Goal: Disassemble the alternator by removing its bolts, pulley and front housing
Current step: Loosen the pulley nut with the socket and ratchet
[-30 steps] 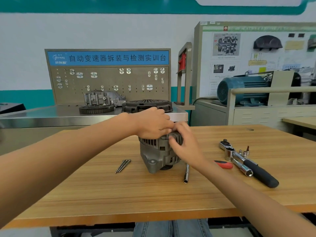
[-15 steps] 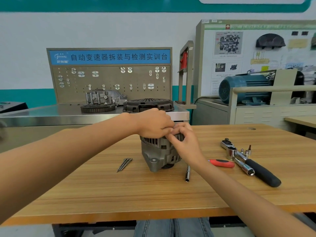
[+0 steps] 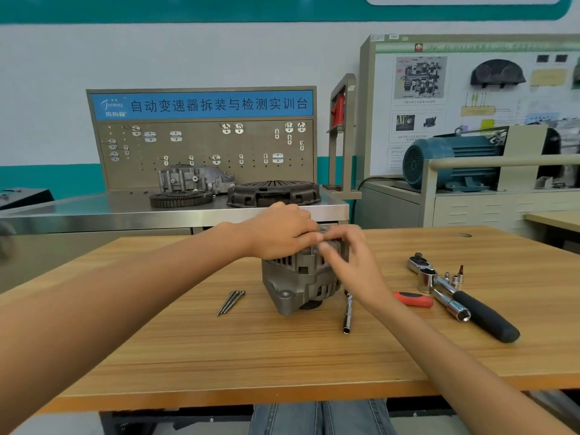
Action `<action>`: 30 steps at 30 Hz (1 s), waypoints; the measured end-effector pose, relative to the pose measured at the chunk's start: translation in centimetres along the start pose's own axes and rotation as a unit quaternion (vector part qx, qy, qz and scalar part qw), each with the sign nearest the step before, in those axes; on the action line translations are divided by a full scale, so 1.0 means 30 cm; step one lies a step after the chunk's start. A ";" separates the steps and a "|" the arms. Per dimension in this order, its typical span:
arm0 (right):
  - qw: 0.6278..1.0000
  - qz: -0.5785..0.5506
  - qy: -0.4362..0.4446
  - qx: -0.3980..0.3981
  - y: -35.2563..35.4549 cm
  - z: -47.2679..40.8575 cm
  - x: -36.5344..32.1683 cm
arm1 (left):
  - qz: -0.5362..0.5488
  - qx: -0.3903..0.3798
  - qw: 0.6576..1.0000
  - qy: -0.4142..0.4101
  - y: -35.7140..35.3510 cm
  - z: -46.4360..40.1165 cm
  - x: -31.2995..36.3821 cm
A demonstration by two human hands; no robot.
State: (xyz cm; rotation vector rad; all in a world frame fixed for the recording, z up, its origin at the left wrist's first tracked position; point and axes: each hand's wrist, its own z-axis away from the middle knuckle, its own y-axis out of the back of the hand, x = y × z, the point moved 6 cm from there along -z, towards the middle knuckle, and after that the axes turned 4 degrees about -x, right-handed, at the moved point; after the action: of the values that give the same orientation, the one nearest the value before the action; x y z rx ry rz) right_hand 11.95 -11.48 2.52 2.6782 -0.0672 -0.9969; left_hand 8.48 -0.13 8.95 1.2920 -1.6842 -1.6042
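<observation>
The alternator [image 3: 302, 282] stands near the middle of the wooden desk [image 3: 282, 356], its ribbed grey housing facing the camera and a mounting lug low at the front. Both hands meet on its top. The left hand [image 3: 282, 235] lies over the upper left of the housing, fingers curled down around the top edge, gripping it. The right hand [image 3: 351, 262] comes in from the right side — it is blurred, its fingers bent toward the upper front of the housing and touching it near the left fingertips; whether it pinches a small part there cannot be told.

Just left of the alternator lie the long bolts [image 3: 231, 302], side by side on the desk and apart from the housing. Just right of it, close under the right wrist, lies a slim extension bar [image 3: 347, 312]. Further right is a red-handled tool [image 3: 413, 299], partly hidden by the forearm, then a ratchet wrench [image 3: 461, 298] with a black grip and a few small sockets and bits [image 3: 455, 277] standing beside its head.

Behind the desk runs a steel-topped bench [image 3: 94, 208] carrying a toothed ring gear [image 3: 181, 198], a cast housing [image 3: 194, 178] and a dark clutch cover [image 3: 273, 192] — backed by a pegboard [image 3: 204, 152] with a blue sign. To the right stands a blue electric motor [image 3: 452, 161] before a display panel [image 3: 470, 89].
</observation>
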 end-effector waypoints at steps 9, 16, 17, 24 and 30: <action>0.833 0.454 -0.228 -0.219 0.087 0.046 0.348 | 0.109 0.074 0.991 0.027 0.013 0.009 -0.012; 0.862 0.417 -0.189 -0.217 0.034 0.052 0.325 | 0.068 0.166 0.981 0.081 0.008 0.039 -0.024; 0.868 0.412 -0.186 -0.206 0.036 0.053 0.322 | 0.075 0.167 0.979 0.090 0.004 0.042 -0.026; 0.951 0.281 -0.108 0.070 0.176 0.039 0.186 | 0.129 0.144 0.975 0.109 -0.007 0.056 -0.038; 0.964 0.186 -0.033 0.187 0.245 -0.178 -0.050 | 0.226 0.045 0.965 0.127 -0.015 0.052 -0.056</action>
State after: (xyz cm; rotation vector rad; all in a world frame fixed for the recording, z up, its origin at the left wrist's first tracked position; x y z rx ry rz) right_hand 14.67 -17.02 9.38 2.7969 -0.8164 -1.0282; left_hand 8.03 2.13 8.65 1.0057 -1.7457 -1.0615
